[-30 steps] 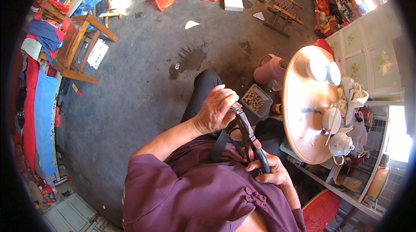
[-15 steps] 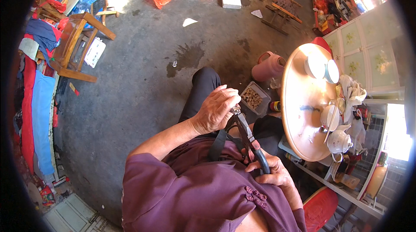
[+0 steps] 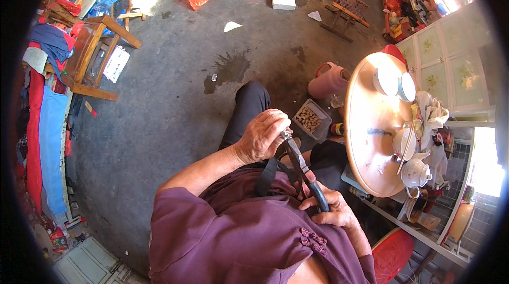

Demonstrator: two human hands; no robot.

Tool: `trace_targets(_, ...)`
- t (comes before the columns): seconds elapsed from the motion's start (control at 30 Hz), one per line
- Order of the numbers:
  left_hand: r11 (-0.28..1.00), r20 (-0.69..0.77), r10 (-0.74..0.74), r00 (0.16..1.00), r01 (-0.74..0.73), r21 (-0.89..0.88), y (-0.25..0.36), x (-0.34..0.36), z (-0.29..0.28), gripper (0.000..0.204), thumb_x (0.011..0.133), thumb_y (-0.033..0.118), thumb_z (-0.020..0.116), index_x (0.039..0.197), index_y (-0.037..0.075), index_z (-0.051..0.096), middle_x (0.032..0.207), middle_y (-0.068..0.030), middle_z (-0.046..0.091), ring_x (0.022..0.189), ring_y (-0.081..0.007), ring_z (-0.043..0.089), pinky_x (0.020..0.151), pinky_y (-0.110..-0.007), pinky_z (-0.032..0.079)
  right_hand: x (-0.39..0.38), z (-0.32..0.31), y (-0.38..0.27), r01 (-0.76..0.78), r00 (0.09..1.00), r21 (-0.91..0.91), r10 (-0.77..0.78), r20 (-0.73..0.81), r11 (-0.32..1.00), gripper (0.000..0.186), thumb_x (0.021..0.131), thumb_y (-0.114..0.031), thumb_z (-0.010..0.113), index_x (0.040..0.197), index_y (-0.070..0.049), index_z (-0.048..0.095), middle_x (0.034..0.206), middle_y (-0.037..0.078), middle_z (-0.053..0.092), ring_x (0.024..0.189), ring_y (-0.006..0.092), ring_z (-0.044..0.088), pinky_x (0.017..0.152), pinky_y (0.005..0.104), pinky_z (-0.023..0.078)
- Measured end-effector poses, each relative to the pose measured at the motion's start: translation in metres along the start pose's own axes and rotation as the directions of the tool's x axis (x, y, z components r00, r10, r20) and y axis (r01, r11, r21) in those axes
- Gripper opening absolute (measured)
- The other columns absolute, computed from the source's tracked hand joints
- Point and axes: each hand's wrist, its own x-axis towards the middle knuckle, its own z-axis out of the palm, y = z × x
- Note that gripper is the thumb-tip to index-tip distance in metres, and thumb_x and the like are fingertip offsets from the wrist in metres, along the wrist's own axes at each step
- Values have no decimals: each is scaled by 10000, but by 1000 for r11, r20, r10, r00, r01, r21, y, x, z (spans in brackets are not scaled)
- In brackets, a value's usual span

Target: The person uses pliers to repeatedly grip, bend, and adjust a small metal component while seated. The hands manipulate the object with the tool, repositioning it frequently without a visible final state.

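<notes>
Pliers held aslant in front of the maroon shirt, nose pointing up and to the left, dark handle running down to the right. Right hand wrapped around that handle, partly hidden behind it. Left hand closed as well, fingers curled about a small metal piece right at the tip of the tool, visible only at the edge. Impossible to tell from here whether bitten by the nose or merely touching it. For good work, pinch the metal firmly and brace the left wrist against any twist; set the nose squarely on the piece, not by the very tip; squeeze from low on the handle for better leverage, in small, even efforts, watching for slip. Mind the left fingertips, so near the steel. As to pose: left forearm angled up and inward from the lower left, back of the hand uppermost, knuckles bent, wrist fairly straight. Right forearm slanting up from the lower right, elbow out of sight, hand lower and nearer the belly than the left. Beyond, a tray of small tan pieces; to the right, apart from both hands, a round bench with bowls and a teapot.
</notes>
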Motion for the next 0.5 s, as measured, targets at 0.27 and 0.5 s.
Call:
trace_targets(0.27,963,104,-249,963,257,-79,12,-8,1,240,879,88,597,1079,-17,514,908,-181,586,826,-360,609,750,-410,491,1,-2,2,-92,995,155,98,-30,984,452,576,22,688,1026,20,717,1337,70,483,1218,253,462,1088,388,308)
trace_targets(0.5,833,128,-519,845,533,-146,17,-6,3,235,933,164,572,1087,-4,515,833,-165,585,751,-336,614,678,-375,472,-4,-4,5,-238,952,356,290,-100,904,482,554,41,680,1033,13,720,1379,40,483,1341,215,379,1138,354,218)
